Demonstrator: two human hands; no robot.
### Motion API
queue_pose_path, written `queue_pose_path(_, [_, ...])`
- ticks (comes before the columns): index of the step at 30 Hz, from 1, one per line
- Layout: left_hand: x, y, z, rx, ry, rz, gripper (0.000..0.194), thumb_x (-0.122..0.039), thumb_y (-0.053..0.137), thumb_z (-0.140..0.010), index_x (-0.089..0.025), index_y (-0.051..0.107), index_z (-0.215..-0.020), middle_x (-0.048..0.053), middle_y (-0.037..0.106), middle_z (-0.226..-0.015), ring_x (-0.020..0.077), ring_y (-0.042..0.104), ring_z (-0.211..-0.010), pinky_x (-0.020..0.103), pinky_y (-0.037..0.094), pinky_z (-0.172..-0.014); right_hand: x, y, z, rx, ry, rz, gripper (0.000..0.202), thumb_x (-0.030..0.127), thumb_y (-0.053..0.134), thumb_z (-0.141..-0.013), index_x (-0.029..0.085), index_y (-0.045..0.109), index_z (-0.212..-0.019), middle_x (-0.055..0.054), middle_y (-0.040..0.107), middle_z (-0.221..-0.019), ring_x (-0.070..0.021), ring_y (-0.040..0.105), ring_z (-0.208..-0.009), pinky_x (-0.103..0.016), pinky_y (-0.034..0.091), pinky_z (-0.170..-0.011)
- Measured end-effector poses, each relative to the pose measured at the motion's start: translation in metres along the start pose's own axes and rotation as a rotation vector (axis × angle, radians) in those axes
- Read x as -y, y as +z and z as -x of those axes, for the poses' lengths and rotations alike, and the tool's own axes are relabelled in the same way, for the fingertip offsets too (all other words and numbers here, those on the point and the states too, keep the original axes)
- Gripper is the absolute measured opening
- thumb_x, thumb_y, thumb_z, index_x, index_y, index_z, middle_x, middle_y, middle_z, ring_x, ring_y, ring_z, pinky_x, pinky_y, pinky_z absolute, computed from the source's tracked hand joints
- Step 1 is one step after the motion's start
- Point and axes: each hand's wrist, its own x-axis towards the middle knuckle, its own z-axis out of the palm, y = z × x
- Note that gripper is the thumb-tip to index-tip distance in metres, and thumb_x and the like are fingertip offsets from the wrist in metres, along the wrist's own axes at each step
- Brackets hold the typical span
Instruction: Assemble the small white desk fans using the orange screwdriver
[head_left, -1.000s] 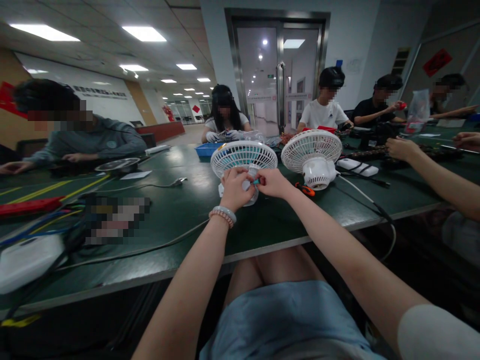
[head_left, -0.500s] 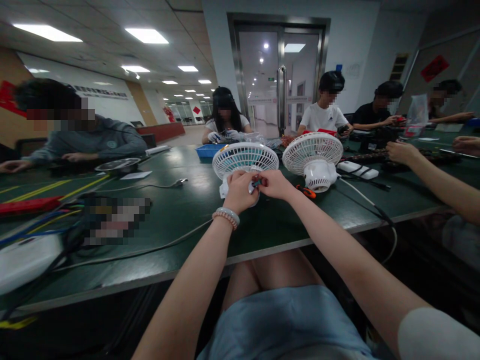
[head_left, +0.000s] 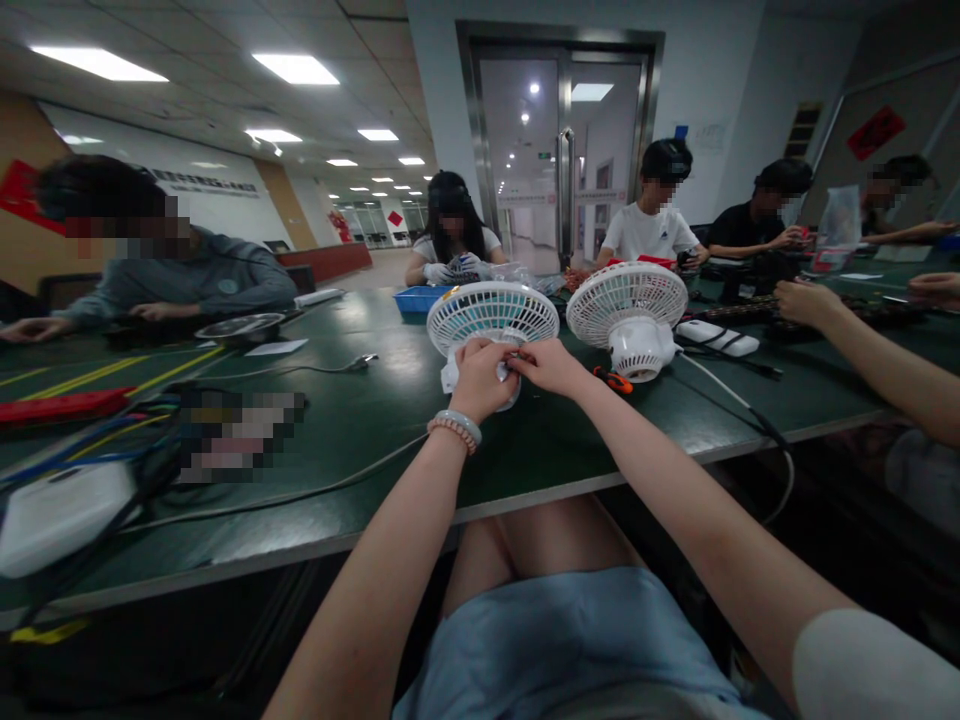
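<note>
A white desk fan [head_left: 493, 310] stands on the green table with its rear towards me, and both my hands meet at the motor housing behind its grille. My left hand [head_left: 484, 378], with a bangle and a beaded bracelet at the wrist, curls around the housing. Fingertips of my right hand [head_left: 551, 366] are pinched together against it, touching my left fingers; whatever they hold is hidden. Right of my hands is a second white fan [head_left: 628, 310], also seen from behind. An orange and black tool [head_left: 613, 380] lies between the two fans, partly hidden.
A blue tray [head_left: 418, 300] stands behind the near fan. Leftward lie a plug with its cord [head_left: 366, 362], a white box [head_left: 64, 515] and a red power strip [head_left: 67, 405]. A white power strip [head_left: 718, 338] lies right. Several co-workers sit around; one co-worker's arm [head_left: 862, 345] reaches in from the right.
The small dark teal thing visible between my fingertips is now out of sight. My right fingers have shifted slightly and closed in against my left. The fans have stayed put.
</note>
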Motion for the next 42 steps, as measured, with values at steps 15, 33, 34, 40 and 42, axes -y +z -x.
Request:
queue_pose_path(15, [0.002,0.002,0.000,-0.024,-0.051,0.004,0.026,-0.030,0.057,-0.070,-0.025,0.065,-0.094,0.004,0.061,-0.089,0.0222,0.049,-0.096,0.040,0.033,-0.090,-0.003,0.005,-0.001,0.023,0.051,-0.034,0.034,0.035,0.043,-0.088,0.012,0.067,-0.085,-0.006,0.067,-0.077,-0.0122,0.056,-0.070,-0.022,0.033,-0.064])
queue_pose_path(33, [0.004,0.003,0.003,-0.047,-0.042,0.040,0.026,-0.028,0.056,-0.070,-0.023,0.064,-0.095,0.003,0.064,-0.090,0.0212,0.050,-0.098,0.039,0.034,-0.090,-0.005,0.008,0.001,0.004,0.109,-0.116,0.034,0.039,0.048,-0.083,0.011,0.064,-0.070,0.000,0.058,-0.061,-0.0088,0.045,-0.058,-0.021,0.025,-0.055])
queue_pose_path(34, [0.004,0.003,0.003,-0.046,-0.041,0.040,0.027,-0.028,0.056,-0.070,-0.023,0.064,-0.095,0.003,0.064,-0.090,0.0211,0.050,-0.098,0.039,0.034,-0.091,-0.005,0.009,0.001,0.012,0.111,-0.120,0.033,0.038,0.048,-0.083,0.011,0.064,-0.072,-0.001,0.058,-0.062,-0.0090,0.045,-0.059,-0.021,0.026,-0.055])
queue_pose_path(40, [0.004,0.003,0.004,-0.039,-0.020,0.041,0.028,-0.026,0.056,-0.069,-0.023,0.064,-0.095,0.002,0.064,-0.090,0.0211,0.050,-0.099,0.039,0.033,-0.090,-0.006,0.011,0.000,0.036,0.103,-0.147,0.029,0.035,0.048,-0.084,0.012,0.065,-0.080,-0.002,0.062,-0.068,-0.0105,0.050,-0.063,-0.021,0.029,-0.056])
queue_pose_path(42, [0.005,0.003,0.004,-0.041,-0.026,0.040,0.027,-0.026,0.056,-0.069,-0.023,0.064,-0.095,0.002,0.064,-0.090,0.0211,0.050,-0.098,0.039,0.033,-0.090,-0.006,0.012,0.000,0.034,0.105,-0.129,0.031,0.037,0.048,-0.084,0.012,0.065,-0.078,-0.002,0.061,-0.067,-0.0106,0.049,-0.062,-0.021,0.028,-0.056])
